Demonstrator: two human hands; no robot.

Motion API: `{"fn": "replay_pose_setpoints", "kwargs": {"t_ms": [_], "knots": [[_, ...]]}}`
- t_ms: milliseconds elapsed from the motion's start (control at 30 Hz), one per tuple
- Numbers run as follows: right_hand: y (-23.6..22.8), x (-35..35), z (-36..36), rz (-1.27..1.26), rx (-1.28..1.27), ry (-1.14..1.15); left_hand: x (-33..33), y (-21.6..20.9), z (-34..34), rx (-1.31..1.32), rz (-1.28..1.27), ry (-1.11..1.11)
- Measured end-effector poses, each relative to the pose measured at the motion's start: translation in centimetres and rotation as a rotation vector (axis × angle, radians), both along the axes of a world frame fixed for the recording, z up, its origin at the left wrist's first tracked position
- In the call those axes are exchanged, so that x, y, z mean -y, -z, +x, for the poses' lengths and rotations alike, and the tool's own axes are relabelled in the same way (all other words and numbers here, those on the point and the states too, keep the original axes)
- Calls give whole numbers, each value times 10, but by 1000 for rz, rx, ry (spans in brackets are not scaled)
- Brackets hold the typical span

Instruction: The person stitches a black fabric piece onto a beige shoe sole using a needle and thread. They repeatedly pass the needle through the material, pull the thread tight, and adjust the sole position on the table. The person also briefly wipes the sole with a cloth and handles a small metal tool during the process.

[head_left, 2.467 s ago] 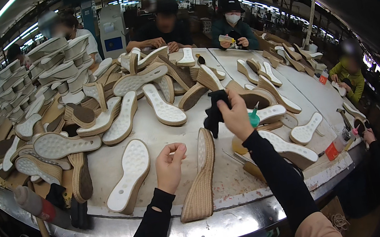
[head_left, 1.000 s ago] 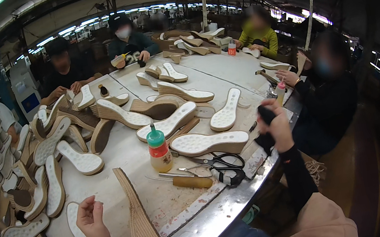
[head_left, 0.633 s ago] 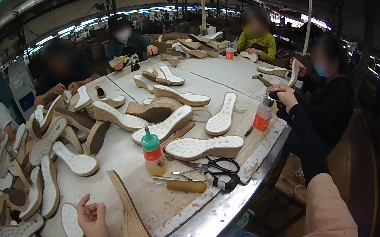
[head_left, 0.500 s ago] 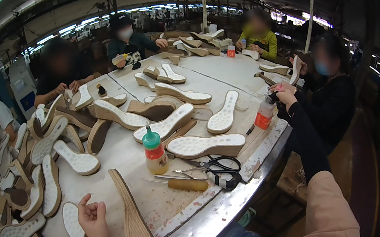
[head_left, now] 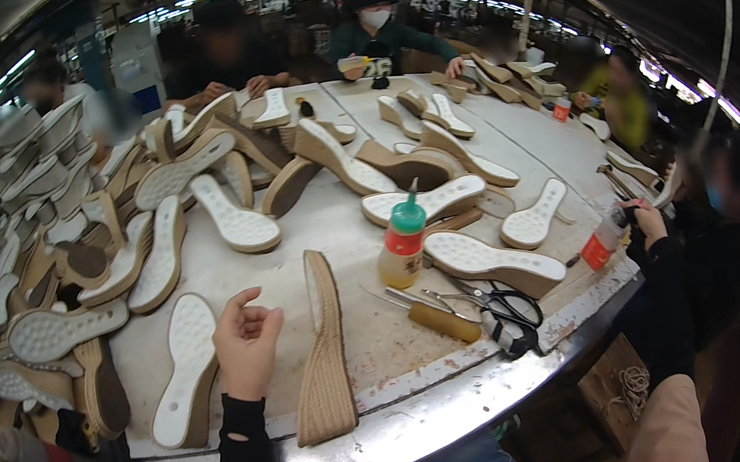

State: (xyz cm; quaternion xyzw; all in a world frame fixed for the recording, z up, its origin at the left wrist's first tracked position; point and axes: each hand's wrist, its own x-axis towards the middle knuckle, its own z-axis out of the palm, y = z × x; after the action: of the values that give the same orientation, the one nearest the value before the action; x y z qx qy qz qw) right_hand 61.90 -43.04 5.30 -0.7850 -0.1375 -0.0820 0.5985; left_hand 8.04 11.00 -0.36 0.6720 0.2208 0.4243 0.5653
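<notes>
Palm half turned up, my left hand (head_left: 246, 342) hangs over the table with loosely curled, parted fingers and nothing in them. To its right a woven-sided wedge sole (head_left: 323, 358) lies on its side; to its left is a wedge sole with a white top (head_left: 185, 362). My right arm reaches far out to the right edge. There my right hand (head_left: 650, 223) is closed at the dark top of a tilted squeeze bottle (head_left: 601, 247) with a red label. A green-capped glue bottle (head_left: 401, 247) stands upright in the middle.
Scissors (head_left: 512, 307), a yellow-handled tool (head_left: 443, 321) and another white-topped sole (head_left: 494, 259) lie near the metal table edge (head_left: 408, 447). Many soles pile up at left (head_left: 66, 329). Co-workers sit around the far side. Another red-labelled bottle (head_left: 54, 460) is at lower left.
The view has swung left, so the table's contents sit farther right. My left hand stays beside the woven wedge sole, fingers still loose. My right hand remains at the red-labelled bottle.
</notes>
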Motion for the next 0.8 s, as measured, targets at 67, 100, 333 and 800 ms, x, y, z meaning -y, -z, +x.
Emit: {"fn": "replay_pose_setpoints", "kwargs": {"t_ms": [67, 100, 333, 800], "knots": [[-1, 3, -2, -75, 43, 36, 3, -5, -1, -11, -13, 51], [-2, 4, -3, -86, 94, 34, 3, -8, -3, -58, -53, 139], [7, 6, 3, 44, -4, 90, 12, -20, -11, -279, 18, 482], [14, 40, 40, 112, 180, 263, 26, -23, -11, -234, 15, 316]]}}
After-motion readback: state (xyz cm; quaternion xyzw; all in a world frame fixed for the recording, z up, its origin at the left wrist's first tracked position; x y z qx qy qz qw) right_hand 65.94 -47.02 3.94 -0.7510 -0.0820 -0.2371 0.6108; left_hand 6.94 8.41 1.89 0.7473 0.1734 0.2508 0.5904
